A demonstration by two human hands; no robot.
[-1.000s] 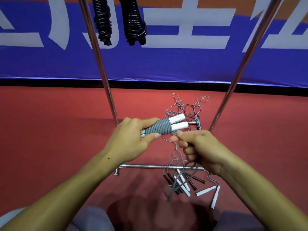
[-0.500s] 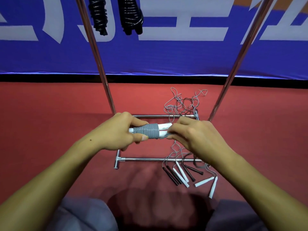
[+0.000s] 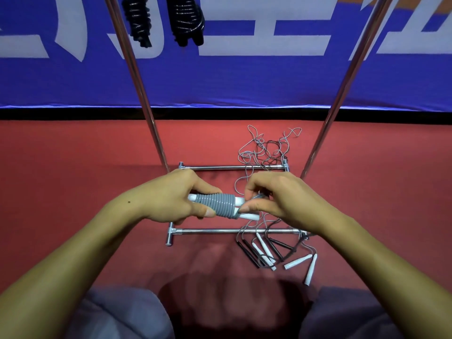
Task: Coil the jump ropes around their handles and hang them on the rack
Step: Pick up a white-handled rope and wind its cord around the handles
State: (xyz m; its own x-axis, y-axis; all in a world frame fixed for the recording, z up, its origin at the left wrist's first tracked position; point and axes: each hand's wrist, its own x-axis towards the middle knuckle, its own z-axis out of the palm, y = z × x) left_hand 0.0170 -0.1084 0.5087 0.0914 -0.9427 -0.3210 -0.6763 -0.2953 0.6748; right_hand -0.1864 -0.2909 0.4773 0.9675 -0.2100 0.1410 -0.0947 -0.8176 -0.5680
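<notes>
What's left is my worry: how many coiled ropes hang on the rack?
2: one black coil by the rack's left pole, a second coil just right of it. More may hang above the frame.

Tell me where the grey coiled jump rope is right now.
In the head view, the grey coiled jump rope is at centre frame, held between the left hand and right hand, above the rack base's near bar.

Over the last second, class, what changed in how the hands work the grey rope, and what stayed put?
The right hand moved in from the loose rope end to pinch at the white handle tips beside the grey coil. The left hand keeps gripping the handles. The rope pile on the floor and the hung black ropes stayed.
</notes>
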